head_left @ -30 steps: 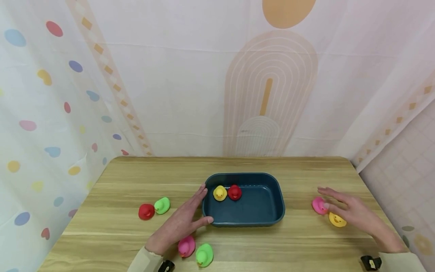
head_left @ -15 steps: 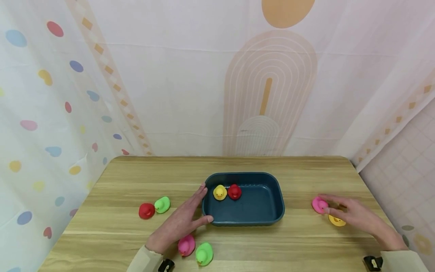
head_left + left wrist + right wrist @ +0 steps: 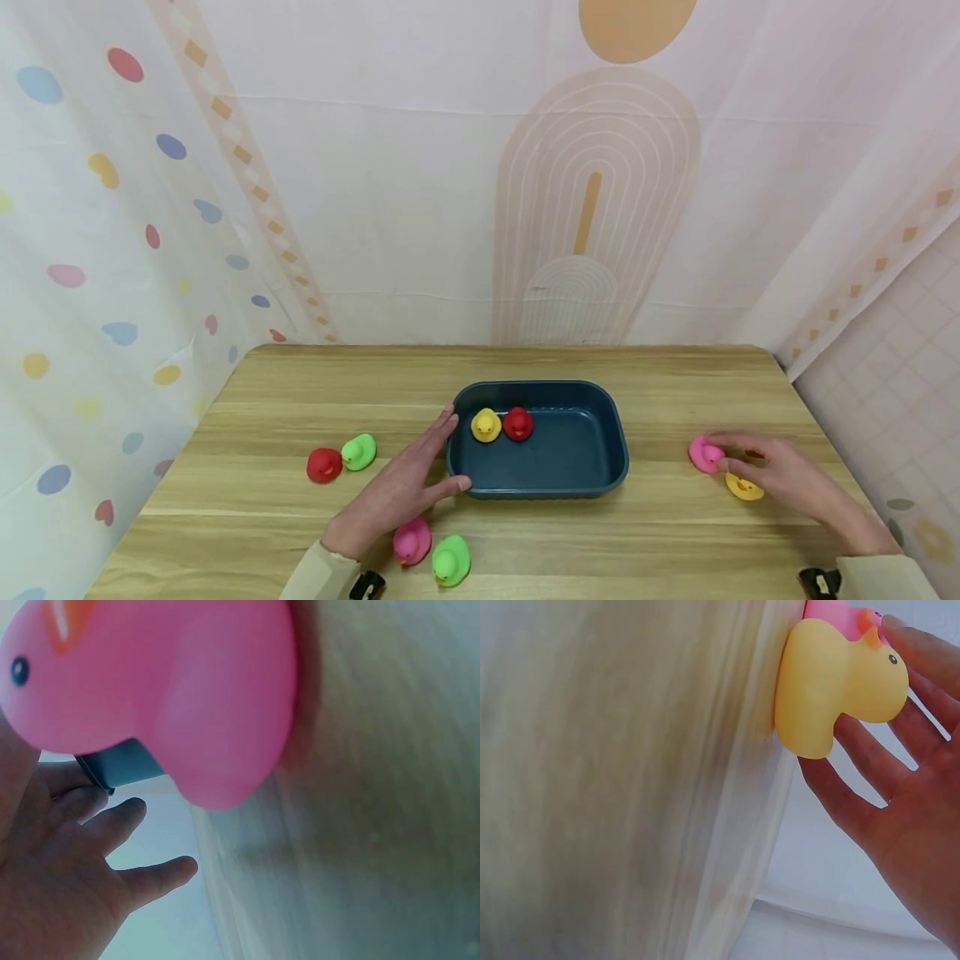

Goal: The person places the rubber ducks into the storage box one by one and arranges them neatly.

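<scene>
Two rubber ducks, one yellow (image 3: 486,426) and one red (image 3: 517,424), sit inside a dark blue rectangular tray (image 3: 577,489). My left hand (image 3: 401,492) rests against the tray's left end, fingers extended along the side and thumb at the near left corner. On the right, my right hand (image 3: 783,475) pinches a pink rubber duck (image 3: 703,455) between thumb and fingers; the duck is still at table level. A second yellow duck (image 3: 810,690) stands under that hand, close beside the pink one. In the left wrist view, another pink duck (image 3: 217,690) looms large before the left hand.
Left of the tray lie a red duck (image 3: 324,465) and a green duck (image 3: 359,452). Another green duck (image 3: 451,561) is near the front, beside the pink duck by my left wrist. The wooden table (image 3: 360,375) ends at a patterned curtain (image 3: 405,208).
My right hand has come down and its thumb and fingers have closed in on the pink duck. The left hand, tray and other ducks keep their places.
</scene>
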Demonstrator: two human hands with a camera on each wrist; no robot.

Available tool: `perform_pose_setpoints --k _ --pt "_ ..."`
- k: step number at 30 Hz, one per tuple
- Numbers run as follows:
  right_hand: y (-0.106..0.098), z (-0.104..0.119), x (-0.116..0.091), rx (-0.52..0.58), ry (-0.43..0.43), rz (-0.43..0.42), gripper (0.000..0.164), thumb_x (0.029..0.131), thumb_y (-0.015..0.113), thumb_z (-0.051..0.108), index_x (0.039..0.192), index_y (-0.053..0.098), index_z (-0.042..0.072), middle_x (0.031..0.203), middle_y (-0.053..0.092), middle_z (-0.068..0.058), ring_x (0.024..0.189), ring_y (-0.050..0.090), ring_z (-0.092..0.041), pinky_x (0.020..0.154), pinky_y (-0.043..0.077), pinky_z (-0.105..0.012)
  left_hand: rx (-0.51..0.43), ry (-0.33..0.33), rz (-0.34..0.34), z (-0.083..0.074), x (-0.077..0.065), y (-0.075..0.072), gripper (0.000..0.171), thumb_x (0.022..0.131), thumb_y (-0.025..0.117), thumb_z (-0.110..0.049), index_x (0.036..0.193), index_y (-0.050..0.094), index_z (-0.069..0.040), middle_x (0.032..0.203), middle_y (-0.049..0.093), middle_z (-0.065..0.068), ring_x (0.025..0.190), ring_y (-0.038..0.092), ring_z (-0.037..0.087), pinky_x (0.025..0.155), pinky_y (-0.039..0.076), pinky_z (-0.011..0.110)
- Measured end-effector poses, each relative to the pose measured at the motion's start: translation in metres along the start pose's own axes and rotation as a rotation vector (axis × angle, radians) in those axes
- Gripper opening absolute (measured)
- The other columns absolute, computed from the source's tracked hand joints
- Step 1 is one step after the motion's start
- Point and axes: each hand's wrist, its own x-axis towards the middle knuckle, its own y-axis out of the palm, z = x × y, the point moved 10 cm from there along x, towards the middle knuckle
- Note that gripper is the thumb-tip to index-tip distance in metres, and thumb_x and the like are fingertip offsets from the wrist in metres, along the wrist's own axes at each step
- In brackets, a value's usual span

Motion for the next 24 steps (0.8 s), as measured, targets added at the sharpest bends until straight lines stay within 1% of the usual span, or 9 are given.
perform_pose_setpoints --k 3,7,9,11,15,18,21,22,24 --pt "0.002 -0.003 0.001 -0.001 0.038 0.014 0.025 0.094 0.078 0.017 0.119 0.078 0.013 0.12 0.074 -0.011 0.108 0.063 -0.002 0.083 0.057 -0.025 -0.002 -0.001 0.0 0.0 0.0 0.0 0.09 0.097 0.071 -0.048 0.165 0.025 -0.009 0.173 0.015 0.003 0.154 0.028 0.035 0.119 0.034 0.054" --pt "0.006 -0.006 0.001 -0.006 0.098 0.049 0.025 0.096 0.076 0.02 0.12 0.077 0.012 0.122 0.074 -0.011 0.11 0.066 -0.015 0.085 0.058 -0.03 0.0 0.003 0.0 0.0 0.0 0.0 0.091 0.097 0.07 -0.049 0.165 0.025 -0.009 0.173 0.015 0.003 0.154 0.028 0.035 0.119 0.034 0.054" --pt "0.007 -0.006 0.0 -0.008 0.114 0.057 0.025 0.097 0.075 0.021 0.12 0.077 0.012 0.123 0.073 -0.012 0.111 0.066 -0.021 0.086 0.058 -0.032 0.004 0.004 0.001 0.001 0.0 0.001 0.091 0.097 0.069 -0.05 0.165 0.025 -0.01 0.173 0.015 0.003 0.154 0.028 0.034 0.119 0.034 0.054" --pt "0.006 -0.005 0.0 -0.005 0.118 0.053 0.026 0.097 0.075 0.021 0.121 0.077 0.011 0.124 0.073 -0.013 0.113 0.065 -0.021 0.087 0.058 -0.033 0.004 0.002 0.002 0.001 0.0 0.001 0.091 0.097 0.069 -0.051 0.165 0.025 -0.01 0.173 0.015 0.003 0.154 0.028 0.034 0.118 0.035 0.054" --pt "-0.002 0.003 0.001 -0.012 0.089 0.0 0.025 0.097 0.076 0.02 0.12 0.077 0.011 0.123 0.073 -0.012 0.113 0.064 -0.013 0.086 0.059 -0.034 0.006 -0.002 -0.001 0.001 0.0 0.001 0.09 0.097 0.07 -0.05 0.165 0.026 -0.01 0.173 0.016 0.002 0.154 0.029 0.034 0.118 0.035 0.054" --pt "-0.008 0.011 0.002 -0.032 0.067 -0.034 0.025 0.096 0.077 0.02 0.119 0.077 0.013 0.122 0.074 -0.011 0.112 0.066 -0.016 0.085 0.059 -0.037 0.008 -0.006 -0.002 0.001 0.0 0.001 0.09 0.097 0.07 -0.049 0.165 0.026 -0.01 0.173 0.016 0.002 0.154 0.029 0.034 0.118 0.035 0.054" --pt "-0.012 0.018 0.002 -0.053 0.059 -0.054 0.025 0.096 0.077 0.022 0.12 0.077 0.015 0.122 0.074 -0.008 0.112 0.067 -0.026 0.086 0.059 -0.039 0.008 -0.008 -0.003 0.001 0.0 0.001 0.09 0.097 0.07 -0.048 0.165 0.026 -0.01 0.173 0.015 0.002 0.154 0.028 0.034 0.118 0.035 0.054" --pt "-0.014 0.02 0.002 -0.055 0.056 -0.063 0.025 0.096 0.077 0.022 0.12 0.077 0.016 0.122 0.075 -0.007 0.112 0.067 -0.027 0.086 0.058 -0.039 0.01 -0.007 -0.003 0.001 0.001 0.001 0.09 0.097 0.07 -0.048 0.165 0.026 -0.01 0.173 0.015 0.002 0.154 0.028 0.034 0.118 0.035 0.054" --pt "-0.018 0.024 0.002 -0.059 0.048 -0.087 0.025 0.096 0.077 0.022 0.12 0.077 0.017 0.121 0.075 -0.005 0.113 0.066 -0.022 0.086 0.057 -0.034 0.011 -0.003 -0.006 0.0 0.001 0.0 0.089 0.098 0.07 -0.047 0.165 0.025 -0.01 0.173 0.014 0.001 0.154 0.028 0.034 0.118 0.035 0.054"
